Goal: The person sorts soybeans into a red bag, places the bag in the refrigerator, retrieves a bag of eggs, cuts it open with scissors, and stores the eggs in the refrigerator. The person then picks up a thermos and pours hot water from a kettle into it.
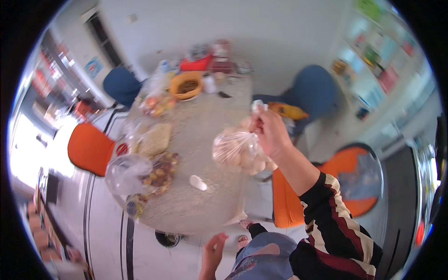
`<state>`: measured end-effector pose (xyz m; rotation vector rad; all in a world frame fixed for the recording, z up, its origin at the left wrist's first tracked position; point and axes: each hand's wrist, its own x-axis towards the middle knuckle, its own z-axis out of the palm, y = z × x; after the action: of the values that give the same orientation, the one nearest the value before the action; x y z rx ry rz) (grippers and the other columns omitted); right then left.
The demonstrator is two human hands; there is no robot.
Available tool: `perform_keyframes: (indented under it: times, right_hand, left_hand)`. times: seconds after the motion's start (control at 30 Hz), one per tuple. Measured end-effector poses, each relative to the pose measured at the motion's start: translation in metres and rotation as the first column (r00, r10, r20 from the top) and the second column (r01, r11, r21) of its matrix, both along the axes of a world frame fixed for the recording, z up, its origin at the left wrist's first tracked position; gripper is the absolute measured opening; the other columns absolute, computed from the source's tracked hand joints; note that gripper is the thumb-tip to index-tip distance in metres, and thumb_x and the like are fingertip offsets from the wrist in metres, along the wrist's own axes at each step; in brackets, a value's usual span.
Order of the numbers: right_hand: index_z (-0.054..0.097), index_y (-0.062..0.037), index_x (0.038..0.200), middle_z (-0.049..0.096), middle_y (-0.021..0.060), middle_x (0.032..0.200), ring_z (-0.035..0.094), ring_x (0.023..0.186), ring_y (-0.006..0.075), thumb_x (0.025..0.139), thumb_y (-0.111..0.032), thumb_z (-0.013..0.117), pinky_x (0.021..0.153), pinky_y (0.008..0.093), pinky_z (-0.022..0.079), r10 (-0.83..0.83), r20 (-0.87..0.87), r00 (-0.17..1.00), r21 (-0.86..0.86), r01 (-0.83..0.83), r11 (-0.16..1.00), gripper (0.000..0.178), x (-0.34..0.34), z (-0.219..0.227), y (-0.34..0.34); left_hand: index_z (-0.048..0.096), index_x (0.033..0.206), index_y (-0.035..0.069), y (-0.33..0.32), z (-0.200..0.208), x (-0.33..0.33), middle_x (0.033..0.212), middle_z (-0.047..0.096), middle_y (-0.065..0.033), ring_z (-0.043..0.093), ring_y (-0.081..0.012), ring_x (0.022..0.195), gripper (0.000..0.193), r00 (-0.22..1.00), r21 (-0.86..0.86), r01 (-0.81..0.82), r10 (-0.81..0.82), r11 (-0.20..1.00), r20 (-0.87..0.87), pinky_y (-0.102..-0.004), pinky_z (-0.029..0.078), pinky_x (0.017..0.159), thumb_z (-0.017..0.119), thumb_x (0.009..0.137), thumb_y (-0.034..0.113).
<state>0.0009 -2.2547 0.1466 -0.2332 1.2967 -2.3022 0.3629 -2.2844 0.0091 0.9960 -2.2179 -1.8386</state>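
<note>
My right hand [268,128] is closed round the gathered neck of a clear plastic bag [242,149] and holds it up over the right side of the table. Several round, pale things fill the bag; blur hides their exact kind. Low in view, before the table's near edge, my left hand [213,254] is empty, its fingers loosely bent and apart. On the grey table [210,210] lies a small white oval object [198,182]. Along the left side are a bag of pale food [156,139], a crumpled clear bag [126,175] and reddish-yellow small packs [162,175].
An orange basket [185,85] with dark contents, a white bottle [209,84] and a red box [196,63] stand toward the far end. Orange chairs [88,149] and blue chairs [315,91] surround the table. Shelves [373,65] line the right wall; a dark bin [167,239] sits below the near edge.
</note>
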Motion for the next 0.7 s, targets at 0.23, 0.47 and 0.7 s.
perform_keyframes:
  times: [0.23,0.47,0.7]
  right_hand:
    - [0.051,-0.0038,0.072,0.045,0.0014,0.064,0.04,0.059,0.01,0.092,-0.017,0.051,0.055,0.025,0.033,-0.135,0.024,0.991,0.06,0.134,0.989,0.024,0.105,0.036,0.154]
    - [0.048,-0.0061,0.075,0.037,-0.0015,0.07,0.032,0.063,0.0085,0.095,-0.022,0.047,0.058,0.0252,0.029,-0.413,0.19,0.891,0.024,0.416,0.909,0.025,0.215,0.043,0.329]
    - [0.052,-0.0074,0.085,0.039,-0.0029,0.076,0.033,0.067,0.0068,0.097,-0.021,0.045,0.061,0.022,0.031,-0.686,0.198,0.7,-0.022,0.703,0.711,0.02,0.274,0.043,0.484]
  left_hand:
    - [0.028,0.141,0.011,0.042,-0.026,-0.075,0.14,0.038,-0.0103,0.047,-0.0286,0.119,0.061,0.983,0.939,0.157,0.044,0.307,-0.179,-0.0475,0.042,0.096,0.036,0.094,0.049]
    - [0.029,0.141,0.014,0.209,0.052,-0.097,0.14,0.037,-0.0105,0.04,-0.031,0.127,0.063,0.911,0.984,0.175,-0.374,-0.03,-0.174,-0.054,0.038,0.1,0.039,0.092,0.051]
    - [0.035,0.134,0.008,0.348,0.043,-0.116,0.128,0.047,-0.0096,0.05,-0.0266,0.115,0.056,0.702,0.989,0.141,-0.701,-0.034,-0.124,-0.0451,0.044,0.097,0.042,0.093,0.047]
